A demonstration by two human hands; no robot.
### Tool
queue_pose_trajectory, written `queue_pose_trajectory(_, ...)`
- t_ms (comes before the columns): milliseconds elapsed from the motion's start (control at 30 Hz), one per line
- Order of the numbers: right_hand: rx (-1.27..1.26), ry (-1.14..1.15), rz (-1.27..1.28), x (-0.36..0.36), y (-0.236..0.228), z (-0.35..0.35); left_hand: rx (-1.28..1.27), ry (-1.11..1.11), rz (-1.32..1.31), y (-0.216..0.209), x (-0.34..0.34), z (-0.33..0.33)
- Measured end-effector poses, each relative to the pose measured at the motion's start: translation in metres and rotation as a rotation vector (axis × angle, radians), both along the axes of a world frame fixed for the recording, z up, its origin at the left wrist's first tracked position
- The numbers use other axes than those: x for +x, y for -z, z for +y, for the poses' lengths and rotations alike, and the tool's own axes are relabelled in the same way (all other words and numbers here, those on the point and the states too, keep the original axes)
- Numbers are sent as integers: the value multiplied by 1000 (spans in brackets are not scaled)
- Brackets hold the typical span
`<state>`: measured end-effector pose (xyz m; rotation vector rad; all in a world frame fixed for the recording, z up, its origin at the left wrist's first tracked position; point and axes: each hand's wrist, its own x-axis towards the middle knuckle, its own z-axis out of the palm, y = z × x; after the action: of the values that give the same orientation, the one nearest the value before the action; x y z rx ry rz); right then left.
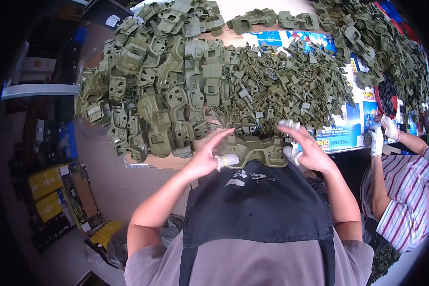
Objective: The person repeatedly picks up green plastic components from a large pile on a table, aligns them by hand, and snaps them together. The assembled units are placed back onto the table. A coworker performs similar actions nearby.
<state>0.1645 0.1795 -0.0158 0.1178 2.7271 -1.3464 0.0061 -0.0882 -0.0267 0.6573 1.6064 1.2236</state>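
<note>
An olive-green moulded plastic toy vehicle body (264, 148) is at the table's near edge, just in front of my apron, with a hand at each end. My left hand (212, 155) grips its left end; the thumb, in a white finger cover, presses on it and the index finger points forward. At the other end, my right hand (307, 148) holds it likewise, its covered thumb against the side and the index finger, also covered, stretched out. My lower fingers are mostly hidden. Directly beyond lies a heap of small green plastic parts (276, 86).
Larger green vehicle bodies (152, 114) are piled at the left, with more (352, 38) at the far right. Printed blue-and-white card sheets (343, 131) lie under the parts. On the right a co-worker in a striped shirt (400, 190) works in white gloves. Yellow boxes (45, 183) stand lower left.
</note>
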Motion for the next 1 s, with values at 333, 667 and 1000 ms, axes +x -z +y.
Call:
queue_pose_trajectory(333, -116, -256, 0, -56, -11, -62, -124, -32, 358, -16, 24, 11)
queue_pose_trajectory(667, -397, -101, 155, -67, -9, -29, 236, -36, 422, -22, 7, 31)
queue_pose_trajectory(1000, -105, 15, 439, -52, -62, -9, 328, -127, 106, -31, 13, 62)
